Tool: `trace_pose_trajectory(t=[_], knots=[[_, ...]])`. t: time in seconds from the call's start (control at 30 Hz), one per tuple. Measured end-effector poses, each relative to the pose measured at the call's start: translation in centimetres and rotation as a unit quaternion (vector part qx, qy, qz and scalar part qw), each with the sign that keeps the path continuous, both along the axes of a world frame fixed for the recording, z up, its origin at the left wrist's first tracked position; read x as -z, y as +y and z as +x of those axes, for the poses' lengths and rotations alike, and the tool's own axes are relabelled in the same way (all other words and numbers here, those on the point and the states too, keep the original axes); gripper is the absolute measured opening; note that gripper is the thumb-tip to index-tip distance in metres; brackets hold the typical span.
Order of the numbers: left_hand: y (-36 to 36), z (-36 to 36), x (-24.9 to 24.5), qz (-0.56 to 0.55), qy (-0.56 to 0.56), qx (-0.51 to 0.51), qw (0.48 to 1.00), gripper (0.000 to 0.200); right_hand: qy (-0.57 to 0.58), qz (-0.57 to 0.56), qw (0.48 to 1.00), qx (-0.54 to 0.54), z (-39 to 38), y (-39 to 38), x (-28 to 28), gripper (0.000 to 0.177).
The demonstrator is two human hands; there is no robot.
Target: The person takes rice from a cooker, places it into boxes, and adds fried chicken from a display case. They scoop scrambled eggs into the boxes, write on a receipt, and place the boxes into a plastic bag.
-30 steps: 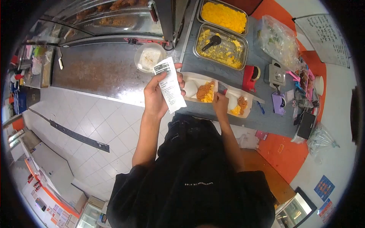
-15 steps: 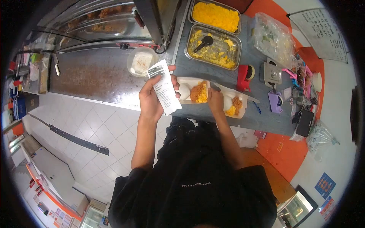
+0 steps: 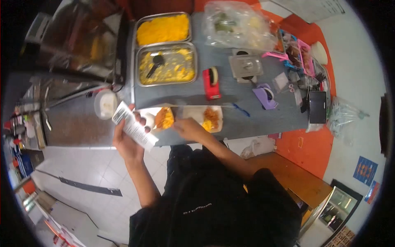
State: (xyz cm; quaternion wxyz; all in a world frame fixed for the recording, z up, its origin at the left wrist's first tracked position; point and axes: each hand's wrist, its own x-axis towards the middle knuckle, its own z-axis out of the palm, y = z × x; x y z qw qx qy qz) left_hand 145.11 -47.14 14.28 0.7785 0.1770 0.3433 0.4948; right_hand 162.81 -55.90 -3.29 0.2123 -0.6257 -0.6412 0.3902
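My left hand (image 3: 126, 143) grips a printed paper receipt (image 3: 135, 128) in front of the counter's edge. Behind it, partly covered, is an open paper food box (image 3: 150, 110) holding white rice (image 3: 148, 121) and a brown fried piece with yellow topping (image 3: 164, 118). At that box's right end, my right hand (image 3: 190, 128) has its fingers curled together; what they pinch, if anything, is hidden. A second open box (image 3: 186, 111) lies just right, with brown fried food (image 3: 211, 115) and yellow pieces (image 3: 208, 124), partly behind my right wrist.
Two metal trays of yellow food (image 3: 163, 29) stand at the back, the nearer tray (image 3: 195, 61) holding a black scoop (image 3: 156, 65). Red (image 3: 211, 87) and purple (image 3: 263, 96) tape dispensers, a blue pen (image 3: 242, 110) and a plastic bag (image 3: 236, 29) are rightward. A plastic tub (image 3: 105, 105) sits left.
The view has turned and shifted right, so the counter items appear further left. The receipt stays in my left hand, tilted more. My right hand remains by the left box's end.
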Motion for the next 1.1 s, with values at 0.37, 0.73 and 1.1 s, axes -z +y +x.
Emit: trace_pose_trajectory(t=[0.37,0.73,1.1], knots=[[-6.2,13.1,0.0,-0.012,0.09,0.0,0.996,0.045,-0.151,0.299,0.9,0.278,34.4,23.3,-3.5,0.023],[-10.1,16.3,0.2,-0.104,0.131,-0.103,0.98,0.047,-0.181,0.223,0.944,0.164,39.8,31.1,1.2,0.015],[-8.8,17.9,-0.1,-0.108,0.137,-0.093,0.98,0.046,-0.191,0.3,0.927,0.119,38.1,33.3,1.6,0.024]])
